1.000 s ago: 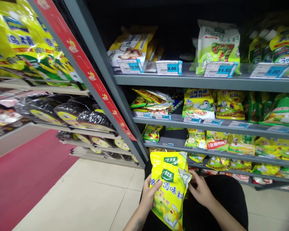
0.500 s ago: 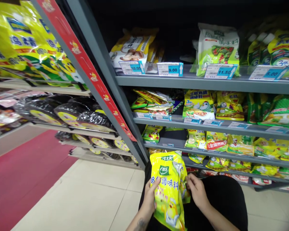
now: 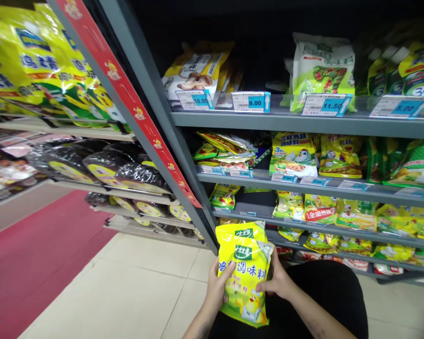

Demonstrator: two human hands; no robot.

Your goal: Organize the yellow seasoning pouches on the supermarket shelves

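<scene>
While the head camera faces the grey shelves [image 3: 268,117], the yellow seasoning packets [image 3: 245,278] stand upright low in the middle of the view, in front of the lower shelves and above the person's dark lap. The left hand [image 3: 216,286] clasps their left edge, thumb across the front; the right hand [image 3: 277,281] closes on their right edge.

the yellow seasoning packs [image 3: 245,270] now sit squared together and slightly lower and further left than a second ago, their tops no longer fanned apart. the right hand [image 3: 276,281] now presses in against their right edge, and the left hand [image 3: 217,287] grips the left edge lower down.
</scene>
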